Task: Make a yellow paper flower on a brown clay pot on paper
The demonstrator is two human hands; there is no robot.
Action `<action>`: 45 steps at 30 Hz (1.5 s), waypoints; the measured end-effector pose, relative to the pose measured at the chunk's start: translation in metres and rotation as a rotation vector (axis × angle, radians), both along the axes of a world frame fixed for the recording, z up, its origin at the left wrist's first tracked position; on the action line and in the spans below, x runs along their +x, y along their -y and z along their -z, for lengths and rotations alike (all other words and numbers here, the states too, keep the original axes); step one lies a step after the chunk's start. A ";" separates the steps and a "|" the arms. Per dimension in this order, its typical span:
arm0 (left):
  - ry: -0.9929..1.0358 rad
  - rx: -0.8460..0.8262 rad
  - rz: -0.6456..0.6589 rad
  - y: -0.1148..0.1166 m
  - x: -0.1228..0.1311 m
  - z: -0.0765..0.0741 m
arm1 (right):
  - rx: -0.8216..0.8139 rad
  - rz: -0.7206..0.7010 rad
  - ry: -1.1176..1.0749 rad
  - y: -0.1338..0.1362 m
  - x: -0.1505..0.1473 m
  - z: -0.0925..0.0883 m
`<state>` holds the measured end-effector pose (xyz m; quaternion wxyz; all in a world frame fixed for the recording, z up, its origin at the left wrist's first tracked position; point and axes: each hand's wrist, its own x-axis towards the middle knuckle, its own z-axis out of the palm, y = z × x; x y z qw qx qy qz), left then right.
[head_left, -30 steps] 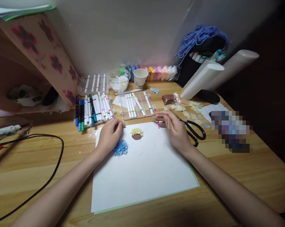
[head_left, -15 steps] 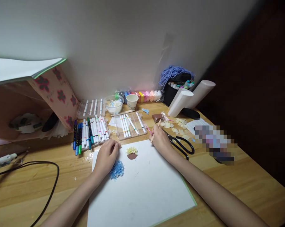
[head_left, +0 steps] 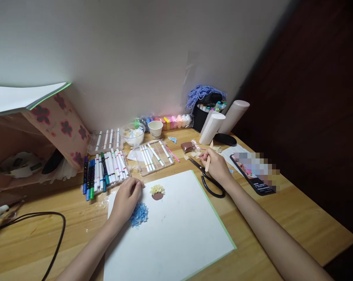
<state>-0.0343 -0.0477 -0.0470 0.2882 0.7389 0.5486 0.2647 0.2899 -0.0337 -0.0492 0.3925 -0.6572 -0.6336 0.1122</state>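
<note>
My right hand grips a wooden craft stick, held at a slant above the table. Around its fingers lie pale yellow flakes, partly hidden by the hand, and black-handled scissors sit just below it. My left hand rests at the upper left edge of a white paper, fingers loosely bent, with nothing seen in them. Beside it on the paper is a round cluster of blue bits. Farther right there, a brown flat pot shape is topped by a pale yellow cluster.
White-capped markers and a clear marker case are at the back left. Behind them stand a clear bowl and a paper cup. A brown clay block lies near a pink stick. A phone lies to the right.
My right hand has moved right with the craft stick, off the paper's upper edge and over the yellow flakes and scissors. My left hand stays in place. The view has shifted slightly.
</note>
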 end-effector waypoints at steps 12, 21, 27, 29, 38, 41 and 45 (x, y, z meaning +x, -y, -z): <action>-0.023 0.015 0.029 -0.001 0.002 0.000 | 0.002 -0.163 0.099 -0.026 -0.008 0.010; -0.002 0.020 0.040 0.002 0.003 -0.002 | 0.008 -0.139 -0.023 -0.021 -0.035 0.007; -0.022 0.241 0.107 0.010 0.005 -0.004 | -0.275 -0.317 -0.589 0.022 -0.078 -0.004; -0.053 0.322 0.143 0.014 0.005 -0.005 | -0.315 -0.384 -0.621 0.033 -0.090 -0.003; -0.079 0.426 0.305 0.020 0.006 -0.003 | -0.292 -0.549 -0.651 0.052 -0.118 0.006; -0.082 0.414 0.320 0.020 0.006 -0.003 | -0.303 -0.561 -0.663 0.055 -0.119 0.005; -0.086 0.427 0.354 0.018 0.005 -0.005 | -0.329 -0.564 -0.635 0.057 -0.119 0.006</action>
